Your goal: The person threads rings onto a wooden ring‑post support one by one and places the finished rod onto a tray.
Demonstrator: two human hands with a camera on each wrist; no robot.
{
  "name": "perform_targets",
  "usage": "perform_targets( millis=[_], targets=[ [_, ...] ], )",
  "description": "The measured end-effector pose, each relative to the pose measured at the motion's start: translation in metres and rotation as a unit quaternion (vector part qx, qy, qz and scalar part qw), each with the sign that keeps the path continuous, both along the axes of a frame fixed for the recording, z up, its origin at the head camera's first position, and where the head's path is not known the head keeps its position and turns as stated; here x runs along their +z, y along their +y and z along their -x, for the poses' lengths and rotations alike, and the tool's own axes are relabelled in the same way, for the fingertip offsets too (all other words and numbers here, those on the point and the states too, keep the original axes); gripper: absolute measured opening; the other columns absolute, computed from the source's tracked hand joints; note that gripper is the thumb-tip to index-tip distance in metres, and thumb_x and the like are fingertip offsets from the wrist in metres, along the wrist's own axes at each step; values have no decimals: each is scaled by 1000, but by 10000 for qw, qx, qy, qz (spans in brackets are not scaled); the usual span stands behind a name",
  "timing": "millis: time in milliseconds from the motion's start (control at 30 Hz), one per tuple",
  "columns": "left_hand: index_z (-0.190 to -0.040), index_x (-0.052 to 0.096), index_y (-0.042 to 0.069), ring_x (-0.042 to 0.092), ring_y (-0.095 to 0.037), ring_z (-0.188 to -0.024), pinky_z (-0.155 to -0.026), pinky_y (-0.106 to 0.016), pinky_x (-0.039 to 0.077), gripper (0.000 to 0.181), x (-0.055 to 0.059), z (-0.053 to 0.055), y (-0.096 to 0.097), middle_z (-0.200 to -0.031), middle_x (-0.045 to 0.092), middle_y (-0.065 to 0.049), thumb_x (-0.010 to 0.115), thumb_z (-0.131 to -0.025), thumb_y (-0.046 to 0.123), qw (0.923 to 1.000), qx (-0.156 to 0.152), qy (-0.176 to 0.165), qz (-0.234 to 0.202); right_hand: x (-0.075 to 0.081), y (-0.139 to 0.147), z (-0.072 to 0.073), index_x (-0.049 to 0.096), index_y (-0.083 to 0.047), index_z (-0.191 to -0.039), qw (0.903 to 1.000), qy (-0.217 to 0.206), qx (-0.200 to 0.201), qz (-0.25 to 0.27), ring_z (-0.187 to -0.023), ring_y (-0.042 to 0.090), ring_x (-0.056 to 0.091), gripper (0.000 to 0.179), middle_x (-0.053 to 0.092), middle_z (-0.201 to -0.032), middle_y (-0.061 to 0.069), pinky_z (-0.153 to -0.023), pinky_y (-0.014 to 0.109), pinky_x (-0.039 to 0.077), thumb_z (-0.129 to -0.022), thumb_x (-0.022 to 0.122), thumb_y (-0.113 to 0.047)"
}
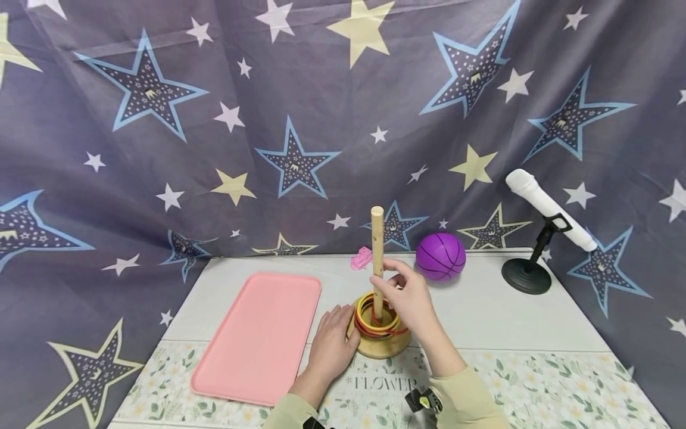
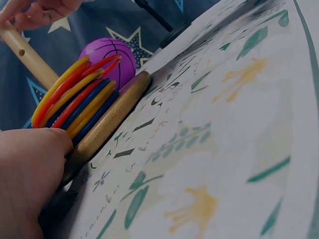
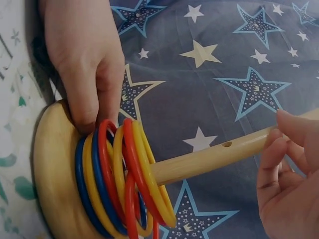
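A wooden peg stand has a round base (image 1: pixel 383 350) and an upright pole (image 1: pixel 377 232). Red, yellow and blue rings (image 3: pixel 94 189) are stacked loosely around the pole's foot, the upper ones tilted. My left hand (image 1: pixel 333 339) rests at the base's left side, fingers extended and thumb touching the base beside the rings. Partway up the pole, my right hand (image 1: pixel 408 298) pinches the wood between thumb and fingers, with no ring in it. Part of the left fingers is hidden behind the thumb in the right wrist view.
A pink tray (image 1: pixel 262 333) lies left of the stand. Behind the pole is a small pink object (image 1: pixel 361 258), its kind unclear. A purple ball (image 1: pixel 441 257) sits at the back, and a white microphone (image 1: pixel 552 208) on a black stand (image 1: pixel 527 275) is at the right.
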State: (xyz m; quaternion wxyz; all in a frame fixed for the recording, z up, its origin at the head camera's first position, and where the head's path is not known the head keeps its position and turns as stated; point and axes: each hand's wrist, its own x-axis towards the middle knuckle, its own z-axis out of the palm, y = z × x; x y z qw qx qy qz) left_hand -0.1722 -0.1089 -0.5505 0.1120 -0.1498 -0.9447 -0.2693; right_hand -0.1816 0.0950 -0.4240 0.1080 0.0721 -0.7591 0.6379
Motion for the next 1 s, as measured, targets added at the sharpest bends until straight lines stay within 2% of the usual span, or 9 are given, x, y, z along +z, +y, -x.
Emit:
perform_targets(
  millis=[100,300,400,600,733,867,1000],
  targets=[
    [-156,59,-1,49,-43,-153,-131,-61,29,56,0,-1,-1,-157,60,-22,67,-105,21,10000,-25,21,9,0,-2,2,79,-9,-128,10000,23,-51,47,-59,21,61,30,72,-79,10,-50,26,54,-100,85,-16],
    [-155,60,-1,50,-42,-152,-131,-60,31,55,-1,-3,-4,-156,61,-21,68,-104,20,9999,29,97,86,0,-7,3,80,-9,-123,9999,-2,-108,64,-71,38,70,24,74,-83,11,-54,27,60,-100,84,-16],
    [-154,60,-2,50,-42,-152,-131,-60,31,55,0,-3,-4,-155,61,-22,68,-104,19,9999,30,101,56,-1,-9,3,80,-9,-122,9998,73,-152,68,-71,40,69,22,74,-84,11,-54,27,60,-101,83,-15],
    [-153,61,-3,48,-45,-153,-131,-61,31,54,1,-4,-3,-157,59,-24,68,-104,19,9999,32,-19,-128,-4,-10,4,80,-10,-119,9995,213,-231,-21,-66,33,67,18,71,-82,10,-54,29,60,-102,82,-14],
    [-154,60,-3,44,-45,-156,-131,-60,32,55,3,-7,-6,-161,56,-24,68,-105,20,9993,131,-208,-284,-5,-12,3,79,-10,-120,9993,260,-238,-94,-66,35,68,18,70,-81,9,-53,28,60,-103,82,-16],
    [-155,59,-3,43,-44,-157,-129,-61,36,56,10,-12,-9,-162,55,-22,69,-105,20,9983,231,-293,-447,-7,-12,3,79,-10,-121,9991,280,-296,-87,-65,35,67,19,69,-80,9,-53,26,59,-102,82,-15],
    [-156,58,-2,44,-43,-156,-128,-61,37,56,20,-15,-14,-162,55,-22,69,-106,20,9977,374,-248,-516,-8,-12,3,80,-11,-120,9989,343,-321,-78,-62,26,65,19,70,-80,9,-52,23,55,-102,81,-16]
  ],
)
